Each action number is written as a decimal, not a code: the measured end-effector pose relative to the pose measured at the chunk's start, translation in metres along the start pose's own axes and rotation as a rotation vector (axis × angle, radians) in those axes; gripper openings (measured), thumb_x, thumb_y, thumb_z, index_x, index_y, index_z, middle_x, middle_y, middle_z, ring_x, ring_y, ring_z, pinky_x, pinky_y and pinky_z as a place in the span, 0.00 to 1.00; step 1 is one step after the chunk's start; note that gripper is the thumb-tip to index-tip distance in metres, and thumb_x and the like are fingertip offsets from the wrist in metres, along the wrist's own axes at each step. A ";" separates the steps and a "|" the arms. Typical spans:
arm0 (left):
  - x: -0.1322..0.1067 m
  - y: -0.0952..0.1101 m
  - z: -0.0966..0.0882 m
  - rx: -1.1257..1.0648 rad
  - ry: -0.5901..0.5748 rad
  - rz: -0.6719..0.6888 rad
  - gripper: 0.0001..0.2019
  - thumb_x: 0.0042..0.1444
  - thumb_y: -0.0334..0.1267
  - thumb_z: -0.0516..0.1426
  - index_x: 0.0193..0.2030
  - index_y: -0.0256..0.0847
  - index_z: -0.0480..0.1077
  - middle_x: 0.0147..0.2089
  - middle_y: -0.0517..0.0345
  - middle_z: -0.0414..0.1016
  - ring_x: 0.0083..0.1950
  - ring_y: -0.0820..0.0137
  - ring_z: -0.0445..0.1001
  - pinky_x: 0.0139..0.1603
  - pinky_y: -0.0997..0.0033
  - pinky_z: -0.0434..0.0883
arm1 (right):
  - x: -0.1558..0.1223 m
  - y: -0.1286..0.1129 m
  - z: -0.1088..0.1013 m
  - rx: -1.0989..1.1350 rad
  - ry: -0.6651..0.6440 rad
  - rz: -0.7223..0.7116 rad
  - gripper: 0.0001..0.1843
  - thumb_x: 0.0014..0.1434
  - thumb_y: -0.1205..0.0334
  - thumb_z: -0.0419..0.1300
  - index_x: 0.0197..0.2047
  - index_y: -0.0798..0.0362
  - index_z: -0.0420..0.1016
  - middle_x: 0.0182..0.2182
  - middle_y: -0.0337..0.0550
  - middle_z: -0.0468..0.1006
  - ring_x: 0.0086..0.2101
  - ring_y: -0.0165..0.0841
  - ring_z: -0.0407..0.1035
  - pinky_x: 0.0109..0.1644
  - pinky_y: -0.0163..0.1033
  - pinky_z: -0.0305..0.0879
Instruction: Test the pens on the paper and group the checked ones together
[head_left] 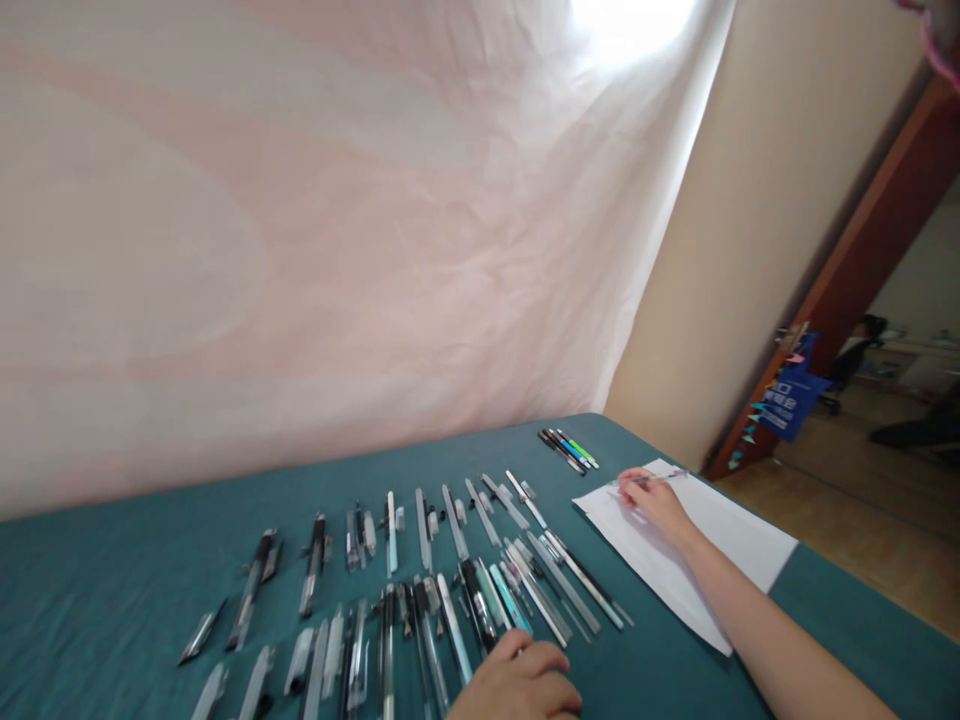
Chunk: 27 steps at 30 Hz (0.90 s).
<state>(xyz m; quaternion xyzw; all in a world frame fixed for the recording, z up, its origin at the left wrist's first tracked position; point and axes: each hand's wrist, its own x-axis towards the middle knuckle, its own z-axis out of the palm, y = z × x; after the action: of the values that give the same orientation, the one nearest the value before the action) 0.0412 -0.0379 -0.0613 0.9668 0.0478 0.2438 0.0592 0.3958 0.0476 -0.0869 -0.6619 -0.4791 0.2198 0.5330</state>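
My right hand rests on a sheet of white paper at the right of the table. Its fingers pinch a slim clear pen that lies low over the far part of the sheet. At the bottom edge, my left hand lies beside the near row of pens, fingers curled in; whatever they may hold is hidden. Just beyond it are a light-blue pen and a black pen. Many clear, white and black pens, some with loose caps beside them, spread to the left.
A green cloth covers the table. Several black, blue and green pens lie grouped near the far right corner. A pale pink curtain hangs behind the table. To the right are a door frame and a blue bag.
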 end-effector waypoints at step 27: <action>-0.003 0.009 0.009 -0.148 0.005 -0.180 0.13 0.60 0.43 0.48 0.38 0.45 0.72 0.31 0.59 0.77 0.34 0.72 0.70 0.36 0.74 0.58 | -0.001 0.001 -0.001 -0.255 0.066 -0.100 0.08 0.47 0.57 0.52 0.23 0.53 0.65 0.13 0.31 0.63 0.17 0.27 0.58 0.22 0.32 0.52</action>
<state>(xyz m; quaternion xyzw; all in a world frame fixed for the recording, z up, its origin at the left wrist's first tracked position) 0.0436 -0.0476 -0.0689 0.9511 0.1163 0.2427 0.1517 0.3965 0.0463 -0.0882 -0.7063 -0.5178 0.1086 0.4703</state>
